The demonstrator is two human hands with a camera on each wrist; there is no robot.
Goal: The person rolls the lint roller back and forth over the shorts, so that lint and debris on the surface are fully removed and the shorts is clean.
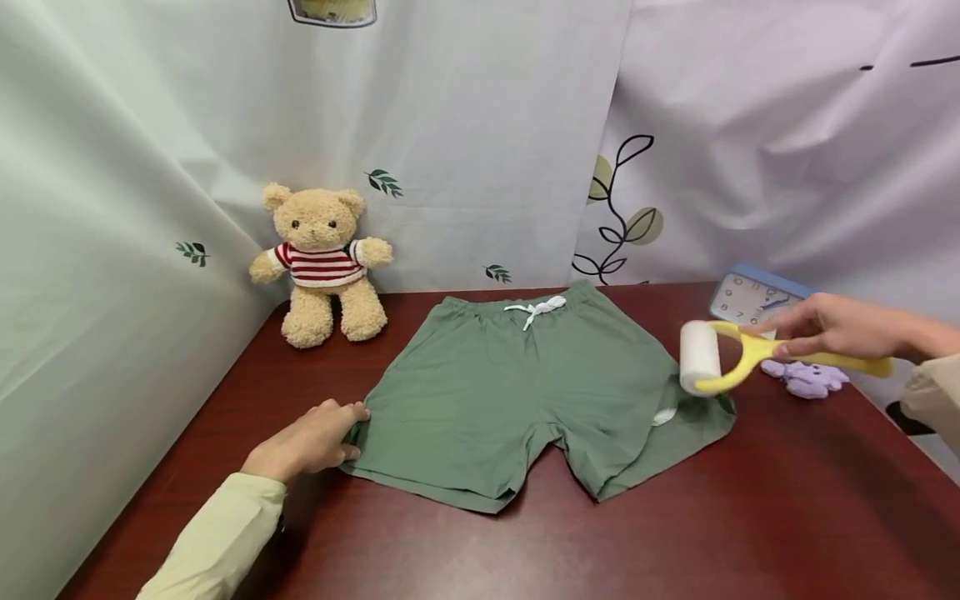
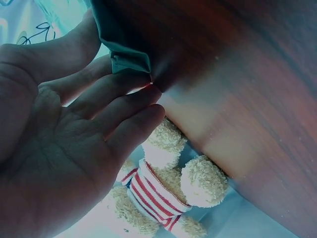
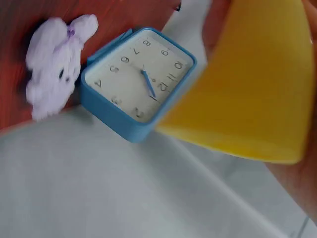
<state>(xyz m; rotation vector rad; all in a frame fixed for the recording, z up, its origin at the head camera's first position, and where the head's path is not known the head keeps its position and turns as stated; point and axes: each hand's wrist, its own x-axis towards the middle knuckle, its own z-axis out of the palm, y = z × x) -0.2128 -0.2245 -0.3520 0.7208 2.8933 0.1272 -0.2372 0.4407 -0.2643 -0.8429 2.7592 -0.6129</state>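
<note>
Green shorts (image 1: 480, 392) with a white drawstring lie spread on the dark red table (image 1: 570, 550). Their leg at the right is partly folded over, with a small white patch near the fold. My left hand (image 1: 311, 442) rests at the left side edge of the shorts, its fairly straight fingers touching the cloth (image 2: 130, 59), thumb apart from the forefinger. Above the right leg, my right hand (image 1: 847, 329) grips the yellow handle of a lint roller (image 1: 701, 357), its white roll clear of the cloth. That handle blocks much of the right wrist view.
A teddy bear (image 1: 322, 262) in a striped shirt sits at the back left. Behind my right hand stands a blue-framed clock (image 1: 750, 296), with a small purple plush toy (image 1: 810, 379) beside it. Pale curtains (image 1: 465, 150) close off the left and back.
</note>
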